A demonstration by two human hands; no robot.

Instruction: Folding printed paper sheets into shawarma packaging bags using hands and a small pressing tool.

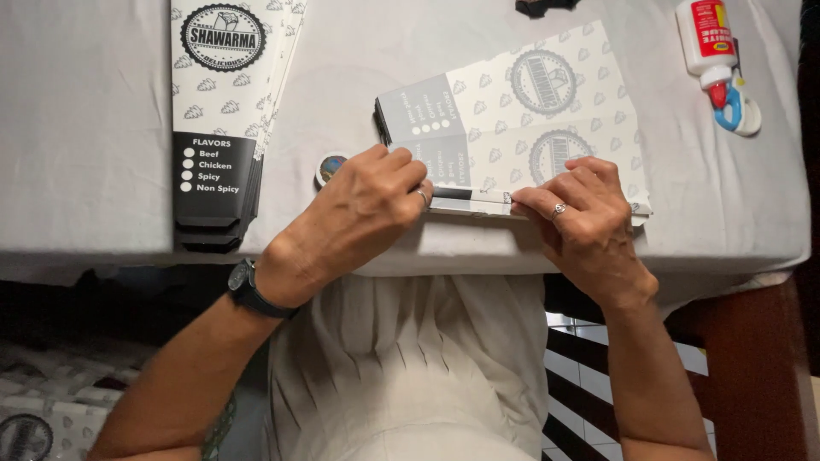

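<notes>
A flat white cardboard food box (530, 111) with grey printed emblems lies on the cloth-covered table (85, 171), atop a small pile of similar sheets. My left hand (363, 213) presses its fingertips on the box's near flap, a ring on one finger and a black watch on the wrist. My right hand (585, 218) pinches the same near flap edge (470, 198) from the right, also wearing a ring. Both hands grip the folded strip along the table's front edge.
A stack of flat black-and-white printed boxes (226, 111) lies at the left. A small round lid (330, 166) sits beside my left hand. A white glue bottle with a red label (713, 47) lies at the far right. More boxes (43, 401) rest below the table.
</notes>
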